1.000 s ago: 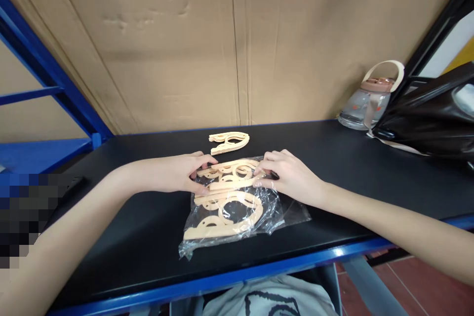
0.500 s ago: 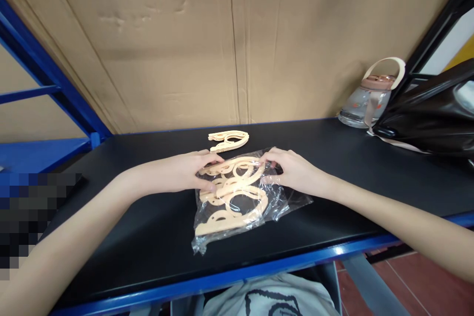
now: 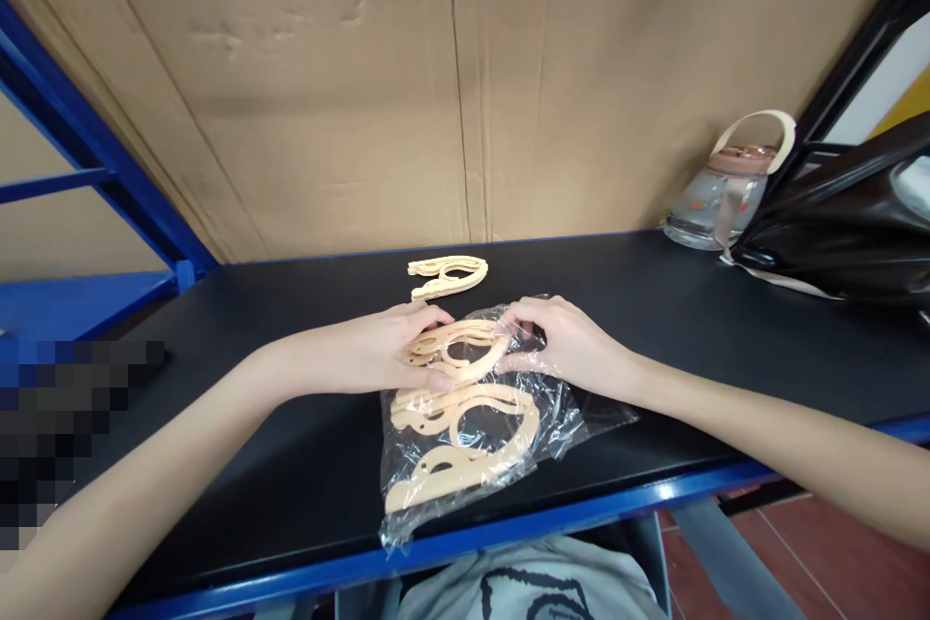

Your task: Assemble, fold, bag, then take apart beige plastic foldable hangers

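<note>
Left hand (image 3: 398,349) grips upper hanger (image 3: 480,368), right hand (image 3: 568,339) pinches plastic bag (image 3: 575,428) near hanger's curved end, all on bench (image 3: 697,349); best keep grip light, film unsnagged

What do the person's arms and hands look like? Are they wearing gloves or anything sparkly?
No gloves! The left hand and right hand are bare, with slim forearms and no sleeves in view. I can't see any rings, watch or bracelets. Below, there's pale cloth with black print, probably their shirt.
</note>
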